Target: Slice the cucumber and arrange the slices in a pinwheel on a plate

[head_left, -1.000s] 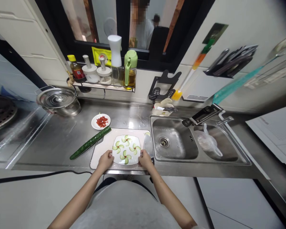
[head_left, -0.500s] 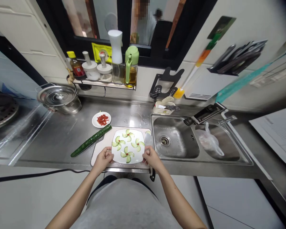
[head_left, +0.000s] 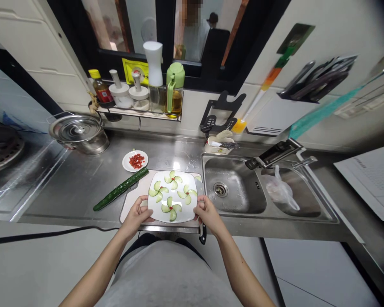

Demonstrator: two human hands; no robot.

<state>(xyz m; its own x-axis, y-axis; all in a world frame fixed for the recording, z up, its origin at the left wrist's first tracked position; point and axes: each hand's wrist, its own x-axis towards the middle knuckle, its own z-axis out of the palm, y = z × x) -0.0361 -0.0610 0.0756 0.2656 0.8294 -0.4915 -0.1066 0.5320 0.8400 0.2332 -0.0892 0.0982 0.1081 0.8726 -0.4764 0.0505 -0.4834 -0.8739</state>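
Note:
Both hands hold a white squarish plate [head_left: 156, 212] by its sides, above a pale cutting board [head_left: 132, 198]. My left hand [head_left: 137, 216] pinches the left edge, and my right hand [head_left: 208, 213] grips the right edge. On the plate lie several pinwheels of cucumber slices [head_left: 171, 208] with small red centres. A knife [head_left: 202, 234] rests at the board's right side, its blade partly hidden by the plate and my right hand. Left of the plate, a dark green cucumber piece [head_left: 120, 189] lies slantwise, its upper end on the board. Behind it is a small plate of red bits [head_left: 136, 161].
A double sink [head_left: 240, 183] with a faucet [head_left: 275, 153] and a plastic bag [head_left: 283, 192] is on the right. A lidded steel pot [head_left: 80, 133] stands at the back left. Bottles line a wall shelf [head_left: 141, 111]. A person shows behind the window.
The plate appears slightly larger and nearer, lifted a little by both hands. More of the board shows under its lower left side, and the knife blade is more covered.

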